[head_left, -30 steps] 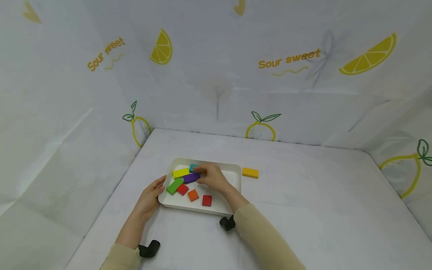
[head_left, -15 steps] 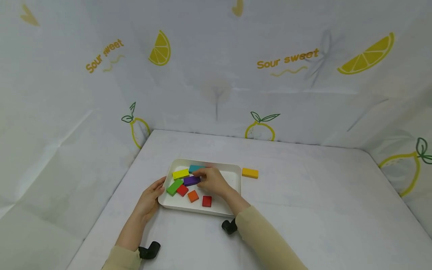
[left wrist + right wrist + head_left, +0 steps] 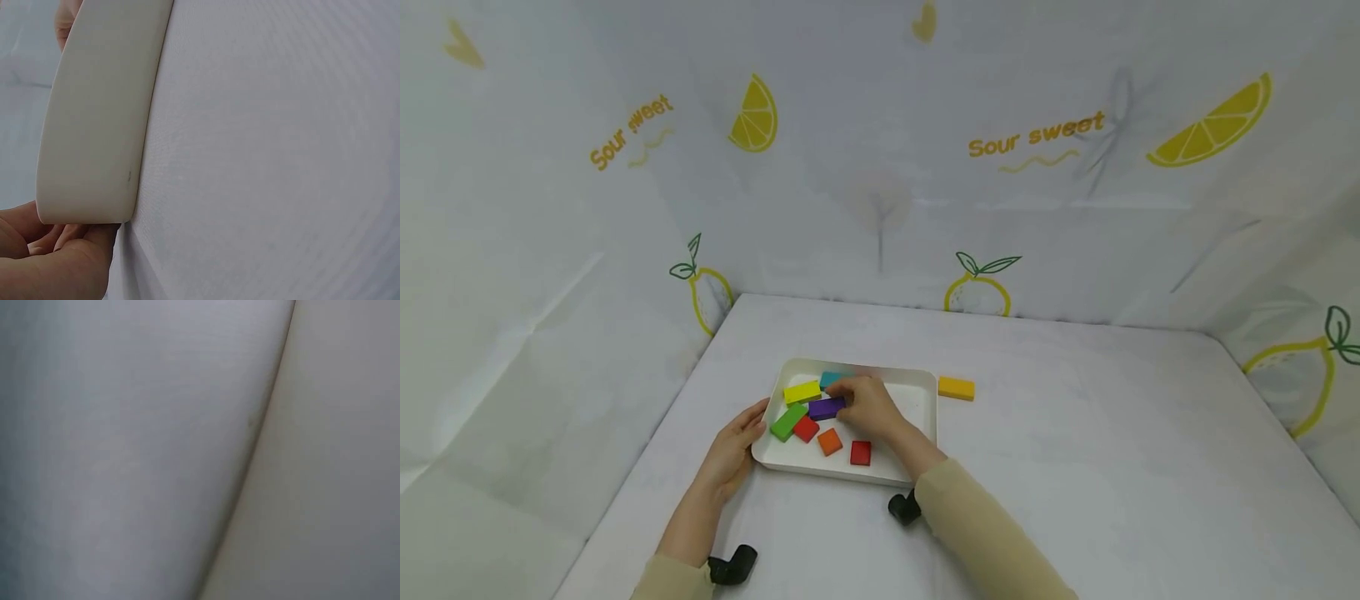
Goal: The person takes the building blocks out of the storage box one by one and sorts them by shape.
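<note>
My right hand (image 3: 872,408) reaches into a shallow white tray (image 3: 917,382) in the head view, pinching the right end of a purple block (image 3: 826,408) between thumb and fingers. Behind it lies a teal block (image 3: 831,380), partly covered by that hand. To the left are a yellow block (image 3: 802,392), a green block (image 3: 788,422) and a small red block (image 3: 806,429). An orange block (image 3: 830,442) and another red block (image 3: 861,453) lie nearer the front. My left hand (image 3: 730,450) grips the tray's left end, fingers against its outer wall (image 3: 94,137).
Outside the tray, just past its right wall, a yellow-orange block (image 3: 957,388) lies on the white table (image 3: 1112,433). A lemon-printed cloth (image 3: 880,167) rises behind. The right wrist view holds only blurred pale surfaces.
The purple block has turned to lie straighter and shifted slightly toward the front with my right hand. My left hand stays at the tray's end. The whole head view has sunk slightly.
</note>
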`<state>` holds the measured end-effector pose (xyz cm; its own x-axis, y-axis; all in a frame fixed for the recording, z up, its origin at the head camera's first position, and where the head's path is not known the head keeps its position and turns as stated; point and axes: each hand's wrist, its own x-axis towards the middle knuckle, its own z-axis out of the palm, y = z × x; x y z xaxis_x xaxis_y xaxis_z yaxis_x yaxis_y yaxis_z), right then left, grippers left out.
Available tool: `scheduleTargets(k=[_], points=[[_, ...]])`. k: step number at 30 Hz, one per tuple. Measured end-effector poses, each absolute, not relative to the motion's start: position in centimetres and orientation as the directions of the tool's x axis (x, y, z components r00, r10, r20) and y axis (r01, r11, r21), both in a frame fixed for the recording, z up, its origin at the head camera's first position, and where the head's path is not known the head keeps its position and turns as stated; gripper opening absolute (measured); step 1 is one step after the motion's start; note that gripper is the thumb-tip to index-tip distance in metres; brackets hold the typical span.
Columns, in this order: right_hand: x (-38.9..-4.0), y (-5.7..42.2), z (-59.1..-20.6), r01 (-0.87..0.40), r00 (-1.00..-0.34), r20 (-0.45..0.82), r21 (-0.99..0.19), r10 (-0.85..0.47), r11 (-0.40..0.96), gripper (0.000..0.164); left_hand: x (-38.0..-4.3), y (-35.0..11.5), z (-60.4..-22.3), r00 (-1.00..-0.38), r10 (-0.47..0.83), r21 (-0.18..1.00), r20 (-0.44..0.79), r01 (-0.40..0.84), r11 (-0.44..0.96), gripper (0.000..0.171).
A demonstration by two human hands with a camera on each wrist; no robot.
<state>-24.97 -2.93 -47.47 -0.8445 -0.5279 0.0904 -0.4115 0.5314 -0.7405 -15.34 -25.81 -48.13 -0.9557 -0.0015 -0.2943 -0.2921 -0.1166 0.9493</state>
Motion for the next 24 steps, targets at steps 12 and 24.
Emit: scheduleTargets(k=[12, 24], points=[[-24.6, -2.8, -47.4, -0.439, -0.821, 0.055, -0.697, -0.568, 0.567, 0.039, -15.3, -25.5, -48.0, -0.955, -0.008, 0.953, -0.297, -0.295, -0.074, 0.052], [-24.9, 0.1, -44.4, -0.382, -0.847, 0.071, -0.771, -0.527, 0.509, 0.042, -15.2, -25.7, -48.2, -0.962, 0.014, 0.959, -0.273, -0.274, -0.071, 0.056]])
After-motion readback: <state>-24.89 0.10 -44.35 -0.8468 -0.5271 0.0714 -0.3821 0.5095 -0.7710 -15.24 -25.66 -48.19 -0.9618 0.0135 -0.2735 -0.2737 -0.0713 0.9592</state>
